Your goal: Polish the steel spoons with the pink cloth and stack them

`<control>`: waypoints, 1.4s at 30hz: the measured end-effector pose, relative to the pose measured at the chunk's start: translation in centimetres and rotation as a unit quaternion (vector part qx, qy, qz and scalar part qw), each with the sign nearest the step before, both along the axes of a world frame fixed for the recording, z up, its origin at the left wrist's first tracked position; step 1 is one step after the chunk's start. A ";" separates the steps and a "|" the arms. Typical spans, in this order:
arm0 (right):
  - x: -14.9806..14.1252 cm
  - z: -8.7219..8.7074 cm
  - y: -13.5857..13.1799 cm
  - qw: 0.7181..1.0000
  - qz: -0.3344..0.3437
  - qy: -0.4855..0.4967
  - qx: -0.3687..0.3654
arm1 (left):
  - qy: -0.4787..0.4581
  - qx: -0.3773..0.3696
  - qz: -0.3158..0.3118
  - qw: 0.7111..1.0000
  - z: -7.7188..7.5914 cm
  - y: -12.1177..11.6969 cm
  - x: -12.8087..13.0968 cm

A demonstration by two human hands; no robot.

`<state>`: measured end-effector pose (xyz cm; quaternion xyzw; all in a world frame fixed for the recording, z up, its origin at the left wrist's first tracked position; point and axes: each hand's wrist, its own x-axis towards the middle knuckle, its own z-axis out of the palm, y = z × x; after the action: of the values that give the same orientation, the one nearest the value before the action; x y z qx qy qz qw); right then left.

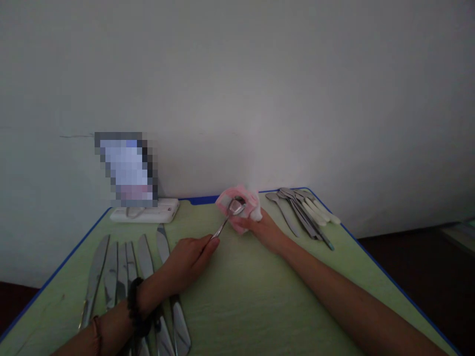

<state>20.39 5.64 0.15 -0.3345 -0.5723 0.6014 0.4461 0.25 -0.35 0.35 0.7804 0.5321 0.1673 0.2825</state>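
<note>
A shiny metal spoon (237,204) is raised above the middle of the table, bowl pointing away from me. My left hand (193,256) is closed round the end of its handle. Behind and around the spoon's bowl lies a crumpled pink and white cloth (253,199). My right hand (256,221) grips this cloth, its thumb showing in front near the bowl; the other fingers are hidden by the cloth. Under my left forearm several table knives (98,269) lie side by side on the table, partly covered by the arm.
A pile of spoons (297,212), some with pale handles, lies at the back right of the green table (252,301). At the back left, a blurred-out screen (126,170) leans on a white block (148,211). A pale wall (237,89) rises behind the table's blue edge.
</note>
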 end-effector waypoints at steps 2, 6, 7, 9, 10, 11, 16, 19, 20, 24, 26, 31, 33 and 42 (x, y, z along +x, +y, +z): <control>0.1 -0.3 0.0 1.000 0.002 -0.010 -0.026 | -0.016 -0.005 0.013 1.000 0.0 0.0 0.0; -0.1 -1.2 0.5 0.984 -0.068 0.099 -0.129 | -0.044 -0.007 0.028 0.999 -0.1 0.0 0.0; -0.2 -1.3 0.7 0.974 -0.086 0.132 -0.164 | -0.047 -0.008 0.028 0.998 -0.1 0.0 0.0; -0.2 -1.0 0.9 0.956 -0.092 0.186 -0.209 | -0.046 -0.007 0.022 0.999 -0.1 0.1 -0.1; -0.2 -0.8 0.9 0.950 -0.081 0.204 -0.221 | -0.044 -0.006 0.016 0.999 -0.2 0.1 -0.1; -0.1 -0.5 0.8 0.948 -0.061 0.217 -0.225 | -0.040 -0.006 0.007 0.999 -0.2 0.1 -0.1; 0.2 0.1 0.2 0.948 0.064 0.213 -0.225 | -0.020 -0.006 -0.033 0.999 0.1 0.1 -0.1; 0.3 0.4 0.1 0.939 0.076 0.233 -0.241 | -0.032 -0.024 -0.023 0.999 0.4 0.1 -0.1; 0.3 0.5 0.1 0.935 0.076 0.241 -0.248 | -0.037 -0.031 -0.017 0.999 0.4 0.1 -0.1; 0.4 1.0 0.2 0.931 0.086 0.247 -0.253 | -0.057 -0.043 0.009 0.997 0.3 0.1 -0.1; 0.5 1.0 0.2 0.934 0.083 0.243 -0.248 | -0.072 -0.048 0.023 0.996 0.1 0.1 0.0; 0.4 0.8 0.2 0.938 0.086 0.239 -0.237 | -0.083 -0.038 0.031 0.995 0.0 0.1 0.0; 0.3 0.7 0.3 0.937 0.088 0.238 -0.241 | -0.078 -0.036 0.025 0.996 0.1 0.1 0.0; 0.4 0.8 0.4 0.921 0.063 0.300 -0.240 | -0.135 -0.060 0.053 0.988 -0.1 0.2 -0.2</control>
<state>20.82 6.06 0.97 -0.1994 -0.2699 0.8197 0.4642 0.07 -0.15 0.26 0.7030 0.5390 0.2538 0.3883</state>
